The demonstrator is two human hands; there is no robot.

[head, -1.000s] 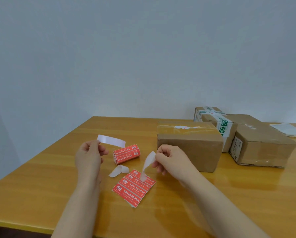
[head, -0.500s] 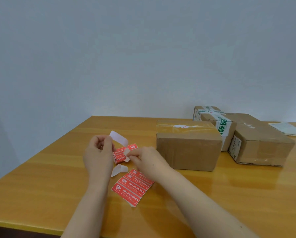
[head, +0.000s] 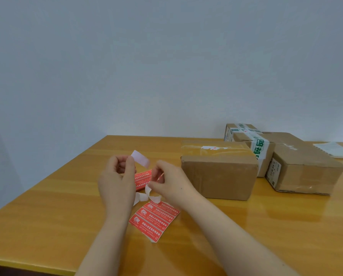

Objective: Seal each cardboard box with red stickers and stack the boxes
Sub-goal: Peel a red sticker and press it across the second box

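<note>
The right hand (head: 169, 184) has crossed left toward the left hand (head: 116, 179), which pinches a peeled sticker (head: 140, 159), white side showing. The right's fingers curl beside backing scraps (head: 141, 196), grip unclear. The cardboard box (head: 218, 172) at centre-right likely gets sealed next.

The table (head: 47, 216) is honey-yellow wood with darker grain streaks, under a pale grey-blue wall (head: 166, 66). The sticker strip (head: 154, 218) and the sticker roll (head: 142, 179) are bright red with white characters. The peeled sticker (head: 140, 158) shows only its white back, and the backing paper (head: 141, 197) is white too. The nearest box (head: 218, 176) is plain brown (a torn white scrap on top). The box behind it (head: 244, 138) carries white tape (head: 261, 150) with green characters. The right box (head: 306, 172) has a white label (head: 273, 172) printed in black.
</note>
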